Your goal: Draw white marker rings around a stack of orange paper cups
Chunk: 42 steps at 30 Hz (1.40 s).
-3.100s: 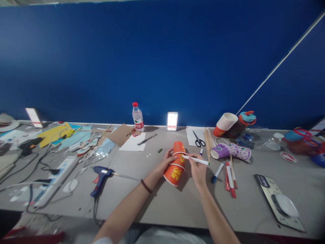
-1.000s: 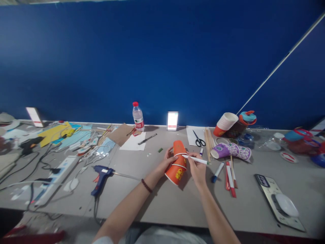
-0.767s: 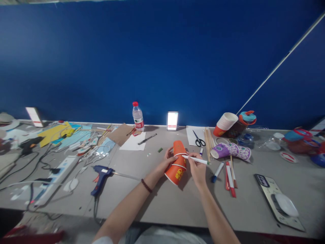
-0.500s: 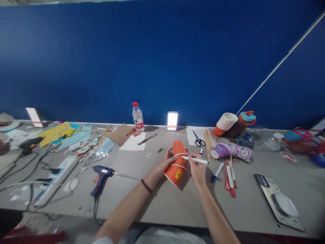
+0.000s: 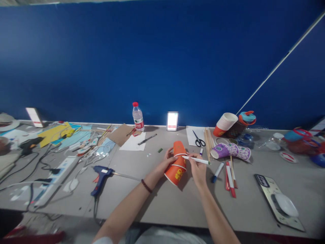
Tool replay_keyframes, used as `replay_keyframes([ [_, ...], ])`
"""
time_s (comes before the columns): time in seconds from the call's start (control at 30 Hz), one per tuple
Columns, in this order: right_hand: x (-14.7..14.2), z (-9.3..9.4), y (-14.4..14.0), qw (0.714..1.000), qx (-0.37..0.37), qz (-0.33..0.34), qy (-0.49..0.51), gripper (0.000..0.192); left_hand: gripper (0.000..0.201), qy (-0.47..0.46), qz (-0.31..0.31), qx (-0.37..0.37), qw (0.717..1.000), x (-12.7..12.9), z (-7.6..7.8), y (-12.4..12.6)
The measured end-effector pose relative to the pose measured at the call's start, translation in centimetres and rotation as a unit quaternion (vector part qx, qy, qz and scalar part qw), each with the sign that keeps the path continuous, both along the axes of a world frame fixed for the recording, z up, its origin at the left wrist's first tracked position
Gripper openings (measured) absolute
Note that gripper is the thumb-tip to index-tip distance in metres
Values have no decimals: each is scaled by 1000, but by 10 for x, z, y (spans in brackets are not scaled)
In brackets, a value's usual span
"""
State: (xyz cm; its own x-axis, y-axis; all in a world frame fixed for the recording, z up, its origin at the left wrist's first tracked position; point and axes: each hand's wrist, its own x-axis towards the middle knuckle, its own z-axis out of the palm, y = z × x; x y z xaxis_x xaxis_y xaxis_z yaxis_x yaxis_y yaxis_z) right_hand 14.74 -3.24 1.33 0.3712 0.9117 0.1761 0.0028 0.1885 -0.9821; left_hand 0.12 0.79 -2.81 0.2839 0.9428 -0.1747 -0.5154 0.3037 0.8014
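Several orange paper cups [image 5: 175, 173] with yellow lettering are joined end to end and lean over the grey table. My left hand [image 5: 167, 162] is wrapped round their left side, with its thumb across the middle. A white marker [image 5: 199, 160] with a green end is pinched in my right hand [image 5: 197, 172]. Its tip meets, or comes very close to, the middle cup near a white rim. Just beyond my right hand lies a small marker with a dark blue end [image 5: 201, 151].
On the left are a blue glue gun [image 5: 102, 178] and a white power strip [image 5: 56, 181] with cables. A water bottle [image 5: 137, 117] stands at the back. On the right lie scissors [image 5: 198, 139], purple cups [image 5: 230, 150], red markers [image 5: 230, 179], and a phone [image 5: 270, 198].
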Motion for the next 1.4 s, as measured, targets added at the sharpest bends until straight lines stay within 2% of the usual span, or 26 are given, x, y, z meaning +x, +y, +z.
replay_keyframes([
  [0.63,0,2,-1,1000,-4,-8,-11,8,77,-9,-1,4,1000,1,-3,1],
  [1.4,0,2,1,1000,-3,-16,-7,8,75,-10,-15,2,1000,-1,2,-1],
])
